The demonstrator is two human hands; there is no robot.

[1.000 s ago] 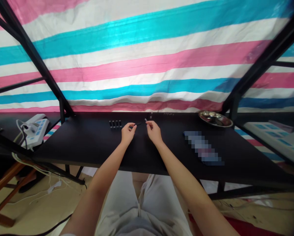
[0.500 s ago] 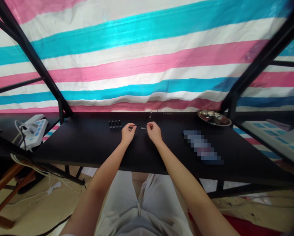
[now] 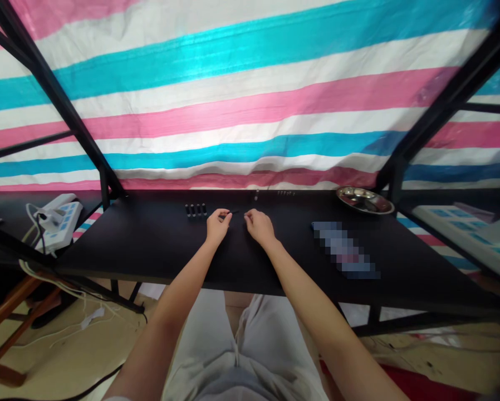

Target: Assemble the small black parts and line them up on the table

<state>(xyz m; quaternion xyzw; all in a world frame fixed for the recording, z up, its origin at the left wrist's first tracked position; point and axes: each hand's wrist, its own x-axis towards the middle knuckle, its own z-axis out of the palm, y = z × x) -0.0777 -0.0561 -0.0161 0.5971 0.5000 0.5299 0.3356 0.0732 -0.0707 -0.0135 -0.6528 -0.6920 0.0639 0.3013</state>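
Note:
My left hand [image 3: 217, 225] is closed in a pinch over the black table [image 3: 150, 245]. From its fingertips a thin, dark, stick-like piece [image 3: 234, 211] points to the right; its kind is too small to make out. A short gap away, my right hand [image 3: 260, 225] is closed too, thumb and fingertips pressed together, and what sits in them is hidden. Left of my left hand, several short black cylinders [image 3: 196, 210] with pale ends lie side by side in a row. Beyond my right hand are small pale pieces [image 3: 256, 195] at the table's back.
More tiny pieces [image 3: 285, 193] line the back edge. A shiny metal dish [image 3: 364, 201] stands back right, and a blurred-out blue object [image 3: 345, 250] lies in front of it. Power strips [image 3: 62, 223] with cables are at left. A striped sheet [image 3: 241, 117] hangs behind, between black frame bars.
The fingers of my right hand have shifted slightly left, and the small silvery piece that stuck out from them no longer shows. My left hand has hardly moved.

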